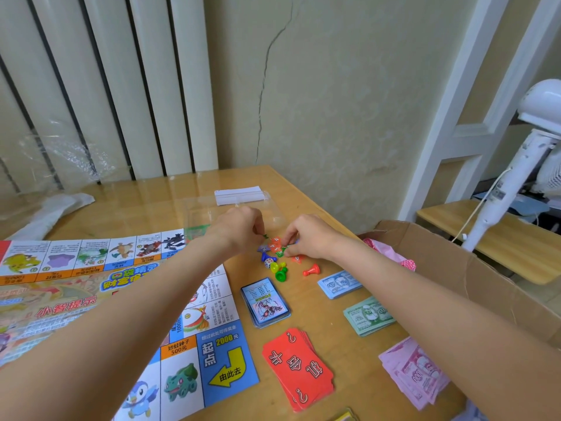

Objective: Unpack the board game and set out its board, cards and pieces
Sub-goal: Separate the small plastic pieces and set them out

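Both hands, left hand (241,229) and right hand (309,237), pinch small tokens (274,246), fingertips hiding them.

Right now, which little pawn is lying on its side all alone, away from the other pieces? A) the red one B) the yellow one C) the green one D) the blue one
A: the red pawn lies tipped over on the table, apart from the others, while the blue pawn, yellow pawn and green pawn sit bunched together by the die.
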`<state>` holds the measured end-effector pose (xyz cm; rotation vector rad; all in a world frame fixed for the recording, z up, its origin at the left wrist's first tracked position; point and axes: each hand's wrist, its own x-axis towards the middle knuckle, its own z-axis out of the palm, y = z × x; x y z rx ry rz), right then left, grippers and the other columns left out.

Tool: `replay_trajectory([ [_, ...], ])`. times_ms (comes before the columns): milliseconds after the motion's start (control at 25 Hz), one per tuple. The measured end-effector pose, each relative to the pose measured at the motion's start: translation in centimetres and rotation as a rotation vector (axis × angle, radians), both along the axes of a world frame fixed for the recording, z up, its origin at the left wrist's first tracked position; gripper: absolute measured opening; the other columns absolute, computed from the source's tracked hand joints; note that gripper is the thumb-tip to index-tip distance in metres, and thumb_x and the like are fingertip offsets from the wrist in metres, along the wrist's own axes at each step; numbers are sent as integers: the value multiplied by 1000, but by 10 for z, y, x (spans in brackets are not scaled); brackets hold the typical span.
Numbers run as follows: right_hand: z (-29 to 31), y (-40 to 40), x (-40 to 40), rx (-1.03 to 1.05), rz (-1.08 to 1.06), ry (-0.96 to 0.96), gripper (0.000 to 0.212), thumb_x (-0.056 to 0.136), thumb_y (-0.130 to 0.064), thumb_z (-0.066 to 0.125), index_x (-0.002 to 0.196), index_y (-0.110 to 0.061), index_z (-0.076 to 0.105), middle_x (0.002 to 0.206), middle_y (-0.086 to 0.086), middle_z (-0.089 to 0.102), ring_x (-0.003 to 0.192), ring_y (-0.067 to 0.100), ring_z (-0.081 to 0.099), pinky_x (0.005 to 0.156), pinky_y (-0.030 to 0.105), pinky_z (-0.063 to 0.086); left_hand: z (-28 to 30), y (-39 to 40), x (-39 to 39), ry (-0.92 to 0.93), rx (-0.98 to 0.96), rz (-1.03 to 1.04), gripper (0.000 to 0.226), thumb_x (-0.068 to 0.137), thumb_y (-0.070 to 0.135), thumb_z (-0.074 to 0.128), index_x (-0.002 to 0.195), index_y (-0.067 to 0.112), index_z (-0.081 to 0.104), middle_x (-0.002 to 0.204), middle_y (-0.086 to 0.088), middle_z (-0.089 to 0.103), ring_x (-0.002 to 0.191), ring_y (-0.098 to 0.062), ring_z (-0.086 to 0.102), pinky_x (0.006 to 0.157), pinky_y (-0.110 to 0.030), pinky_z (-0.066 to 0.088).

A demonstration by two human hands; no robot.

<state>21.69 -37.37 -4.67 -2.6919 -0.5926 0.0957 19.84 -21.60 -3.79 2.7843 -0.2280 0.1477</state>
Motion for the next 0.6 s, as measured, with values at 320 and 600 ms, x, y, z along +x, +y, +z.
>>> replay_trajectory([
  [320, 7, 0, 0, -53, 65, -20, 16, 83, -7, 66, 98, -8, 72, 102, 4, 68, 87, 13, 55, 65, 12, 39, 2, -11, -5, 171, -145, -111, 11, 90, 13, 57, 86, 14, 47, 77, 3, 50, 78, -16, 48, 57, -15, 35],
  [600, 14, -12, 6, 98, -49, -24, 16, 83, -3, 64, 98, -5, 70, 72, -4, 56, 56, -1, 43, 49, 0, 35, -2, -3, -1, 152, -223, -56, 15, 88, 15, 61, 80, 16, 48, 81, -1, 58, 80, -19, 53, 61, -17, 39],
])
